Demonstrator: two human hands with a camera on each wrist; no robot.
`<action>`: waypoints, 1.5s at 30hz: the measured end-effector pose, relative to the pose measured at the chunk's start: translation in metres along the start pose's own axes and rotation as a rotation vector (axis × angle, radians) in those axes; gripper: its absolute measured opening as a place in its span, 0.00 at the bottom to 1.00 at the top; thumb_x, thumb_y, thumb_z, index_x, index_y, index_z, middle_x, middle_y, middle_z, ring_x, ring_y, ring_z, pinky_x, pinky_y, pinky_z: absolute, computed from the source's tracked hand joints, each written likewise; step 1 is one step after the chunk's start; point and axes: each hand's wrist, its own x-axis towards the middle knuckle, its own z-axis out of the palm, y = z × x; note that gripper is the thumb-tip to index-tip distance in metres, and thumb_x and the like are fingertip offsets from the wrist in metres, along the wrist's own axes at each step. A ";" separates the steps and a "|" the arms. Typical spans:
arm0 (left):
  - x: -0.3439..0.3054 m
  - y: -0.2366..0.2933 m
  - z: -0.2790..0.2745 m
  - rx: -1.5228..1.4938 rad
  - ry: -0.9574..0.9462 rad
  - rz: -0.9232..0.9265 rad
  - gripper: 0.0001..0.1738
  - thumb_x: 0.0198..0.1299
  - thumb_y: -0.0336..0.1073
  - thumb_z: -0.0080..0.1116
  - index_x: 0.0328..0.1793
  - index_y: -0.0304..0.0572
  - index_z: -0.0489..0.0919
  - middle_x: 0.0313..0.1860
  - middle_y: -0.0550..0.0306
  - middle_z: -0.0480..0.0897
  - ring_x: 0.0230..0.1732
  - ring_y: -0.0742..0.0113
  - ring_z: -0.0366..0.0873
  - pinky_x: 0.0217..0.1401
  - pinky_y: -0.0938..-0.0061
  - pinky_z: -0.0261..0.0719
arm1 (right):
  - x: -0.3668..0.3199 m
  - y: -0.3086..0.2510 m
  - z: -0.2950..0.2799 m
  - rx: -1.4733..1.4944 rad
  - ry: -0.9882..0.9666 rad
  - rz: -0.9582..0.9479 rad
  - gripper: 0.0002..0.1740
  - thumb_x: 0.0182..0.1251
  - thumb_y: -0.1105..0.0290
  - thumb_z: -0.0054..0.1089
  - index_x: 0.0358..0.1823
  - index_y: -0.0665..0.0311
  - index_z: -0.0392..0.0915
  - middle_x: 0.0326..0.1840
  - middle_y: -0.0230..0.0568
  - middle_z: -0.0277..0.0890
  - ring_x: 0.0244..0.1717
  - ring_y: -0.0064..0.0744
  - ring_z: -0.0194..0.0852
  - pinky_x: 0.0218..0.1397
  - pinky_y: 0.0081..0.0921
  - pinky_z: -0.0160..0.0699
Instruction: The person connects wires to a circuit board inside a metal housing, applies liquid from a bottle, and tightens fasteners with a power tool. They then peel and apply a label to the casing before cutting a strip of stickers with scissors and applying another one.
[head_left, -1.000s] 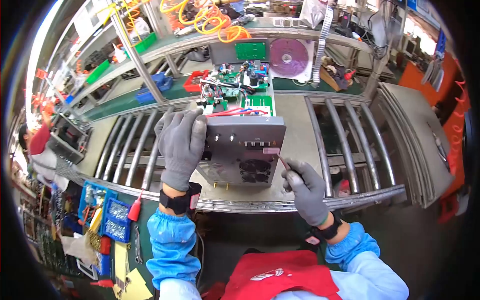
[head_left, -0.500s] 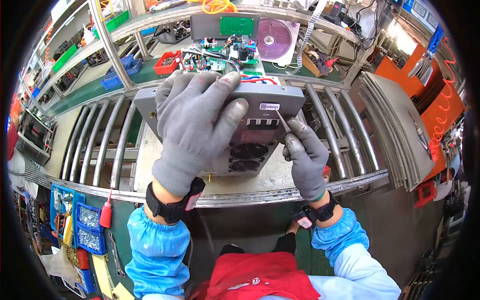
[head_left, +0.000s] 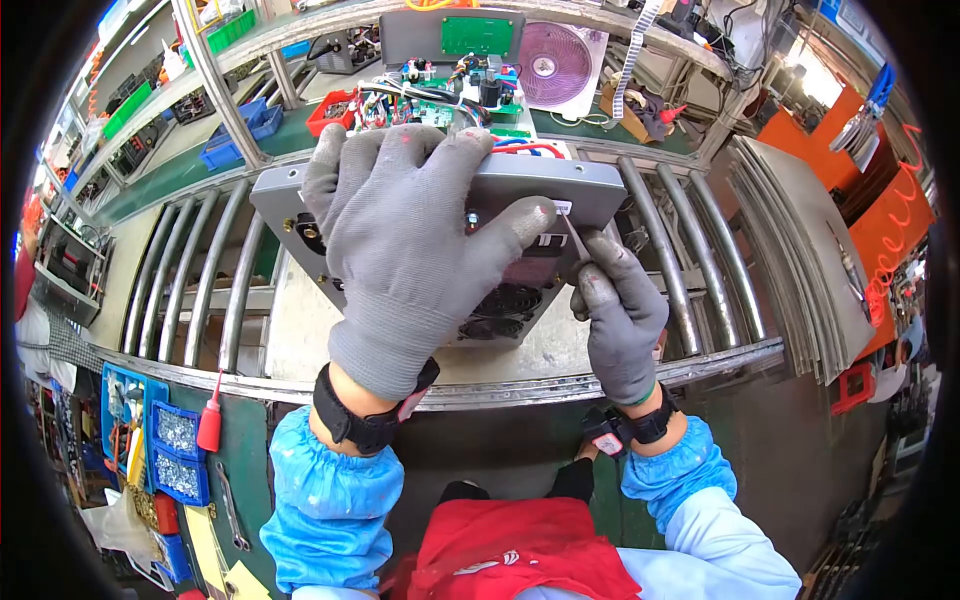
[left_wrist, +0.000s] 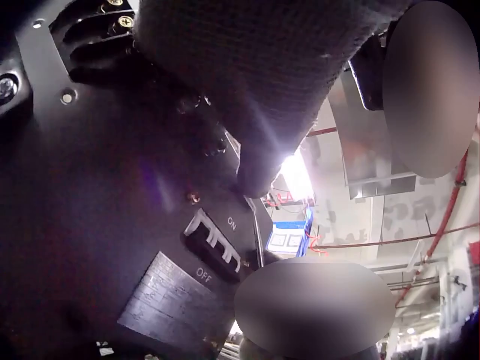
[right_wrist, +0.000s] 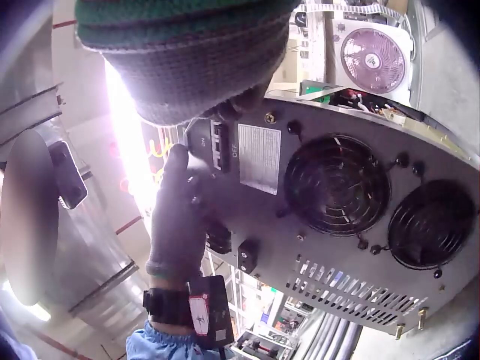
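A dark grey metal unit (head_left: 590,188) with fans in its panel stands on the worktable. Across its top edge lies my gloved left hand (head_left: 405,240), fingers spread, thumb stretched over the panel beside a small white label (head_left: 563,207). My right hand (head_left: 622,325) pinches a thin pointed tool (head_left: 574,236) whose tip is at the label. The left wrist view shows the left hand (left_wrist: 247,67) dark over the panel, above the ON/OFF switches (left_wrist: 213,246). In the right wrist view the right hand (right_wrist: 187,75) hides the tool; the left hand (right_wrist: 178,217) is beside the switches.
Circuit boards (head_left: 475,37) and wiring are behind the panel, with a purple fan (head_left: 546,66) farther back. Metal rollers (head_left: 243,285) flank the unit. At left are blue bins of screws (head_left: 180,428), a red bottle (head_left: 209,425) and a wrench (head_left: 232,508). Metal sheets (head_left: 800,260) stand at right.
My left hand has moved right along the top edge, its thumb now beside the label. The label was at the tool's tip lower down; it now lies near the panel's top. The tool moved up with it.
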 end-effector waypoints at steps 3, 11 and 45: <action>-0.001 0.004 0.007 0.036 0.021 -0.018 0.34 0.45 0.66 0.75 0.47 0.46 0.86 0.42 0.54 0.83 0.50 0.53 0.79 0.69 0.50 0.62 | -0.001 0.001 0.000 -0.054 0.010 -0.030 0.18 0.73 0.81 0.56 0.62 0.72 0.80 0.40 0.32 0.79 0.31 0.13 0.67 0.34 0.15 0.69; -0.001 0.024 0.013 0.057 0.013 -0.131 0.39 0.45 0.67 0.73 0.49 0.39 0.81 0.51 0.46 0.80 0.62 0.45 0.73 0.77 0.39 0.52 | -0.041 -0.007 -0.008 -0.172 0.099 0.202 0.19 0.75 0.75 0.52 0.64 0.72 0.77 0.36 0.32 0.76 0.28 0.14 0.65 0.32 0.17 0.69; -0.636 0.454 -0.385 0.284 0.474 -2.718 0.24 0.62 0.53 0.57 0.54 0.44 0.87 0.49 0.43 0.87 0.56 0.44 0.84 0.60 0.55 0.80 | -0.457 -0.033 0.466 -0.619 -1.531 -0.848 0.20 0.64 0.71 0.60 0.58 0.61 0.79 0.59 0.58 0.74 0.57 0.61 0.76 0.60 0.51 0.77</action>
